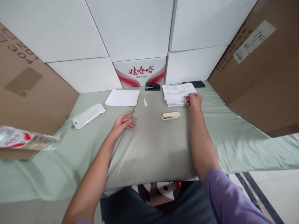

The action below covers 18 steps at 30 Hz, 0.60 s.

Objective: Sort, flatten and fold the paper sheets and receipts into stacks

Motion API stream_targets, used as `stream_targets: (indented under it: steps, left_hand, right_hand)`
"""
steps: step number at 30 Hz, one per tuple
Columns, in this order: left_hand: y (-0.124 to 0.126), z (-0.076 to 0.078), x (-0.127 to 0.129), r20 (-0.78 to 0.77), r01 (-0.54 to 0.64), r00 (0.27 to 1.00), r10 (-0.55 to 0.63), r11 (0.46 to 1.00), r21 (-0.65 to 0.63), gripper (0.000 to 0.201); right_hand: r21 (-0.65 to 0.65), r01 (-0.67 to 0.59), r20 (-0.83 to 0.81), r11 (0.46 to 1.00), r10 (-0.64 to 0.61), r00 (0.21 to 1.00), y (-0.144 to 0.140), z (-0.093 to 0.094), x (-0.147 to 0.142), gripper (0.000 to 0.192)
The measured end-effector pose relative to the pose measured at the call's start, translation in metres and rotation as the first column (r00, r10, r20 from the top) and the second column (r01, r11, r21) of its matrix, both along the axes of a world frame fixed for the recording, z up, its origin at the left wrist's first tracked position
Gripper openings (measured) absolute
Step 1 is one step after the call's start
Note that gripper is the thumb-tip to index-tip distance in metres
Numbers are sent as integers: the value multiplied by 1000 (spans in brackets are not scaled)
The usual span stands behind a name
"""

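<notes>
My right hand (194,101) rests on the near right corner of a stack of printed papers (176,92), its fingers pinching the top sheets. My left hand (123,122) lies flat on the pale green cloth (151,146), fingers apart, holding nothing. A cream stapler (171,115) lies between the hands, just below the printed stack. A second stack of blank white sheets (122,97) sits farther back on the left. A small white paper scrap (145,102) lies between the two stacks.
A black stapler (152,86) and a dark phone (194,84) lie at the back by white boxes (137,31). A white plastic sleeve (88,115) lies left. A water bottle (28,140) sits far left. Brown cartons (261,68) flank both sides.
</notes>
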<state>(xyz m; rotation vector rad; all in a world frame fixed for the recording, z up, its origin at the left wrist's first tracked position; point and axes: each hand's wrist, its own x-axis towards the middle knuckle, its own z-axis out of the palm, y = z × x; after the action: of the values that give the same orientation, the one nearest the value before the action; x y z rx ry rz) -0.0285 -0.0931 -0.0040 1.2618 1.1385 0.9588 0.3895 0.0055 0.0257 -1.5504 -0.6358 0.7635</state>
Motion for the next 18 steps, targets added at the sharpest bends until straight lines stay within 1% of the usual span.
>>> stream_targets:
  steps: [1, 2, 3, 4, 5, 6, 8, 10, 13, 16, 18]
  left_hand:
    - [0, 0, 0, -4, 1, 1000, -1, 1000, 0, 68]
    - [0, 0, 0, -9, 1, 1000, -1, 1000, 0, 67]
    - [0, 0, 0, -14, 1, 1000, -1, 1000, 1, 65]
    - [0, -1, 0, -18, 2, 1000, -2, 1000, 3, 64]
    - [0, -1, 0, -20, 3, 1000, -3, 1000, 5, 62]
    - [0, -1, 0, -20, 6, 1000, -6, 1000, 6, 61]
    - [0, -2, -1, -15, 11, 1000, -11, 1000, 6, 60]
    - [1, -3, -1, -12, 16, 1000, -16, 1000, 2, 59]
    - [1, -3, 0, -17, 29, 999, -29, 1000, 0, 58]
    - [1, -2, 1, -29, 37, 999, -36, 999, 4, 56]
    - [0, -1, 2, -39, 35, 999, -35, 999, 3, 56]
  right_hand:
    - [50, -34, 171, 998, 25, 985, 0, 1, -2, 6]
    - [96, -102, 350, 990, 62, 935, 0, 1, -5, 7]
    - [116, -193, 506, 974, 109, 856, 0, 1, -9, 10]
    - [95, -293, 623, 951, 173, 763, 0, 0, -13, 14]
    - [28, -377, 694, 926, 254, 674, 0, -2, -18, 18]
    - [-71, -429, 720, 901, 344, 603, 0, -5, -22, 23]
    - [-283, -448, 694, 848, 504, 514, -1, -10, -28, 31]
    - [-426, -417, 654, 803, 591, 472, -1, -15, -31, 39]
    - [-501, -385, 645, 775, 631, 432, 0, -16, -30, 46]
    - [-477, -406, 662, 780, 623, 418, 2, -16, -26, 47]
    - [-398, -426, 680, 812, 573, 458, 4, -17, -24, 42]
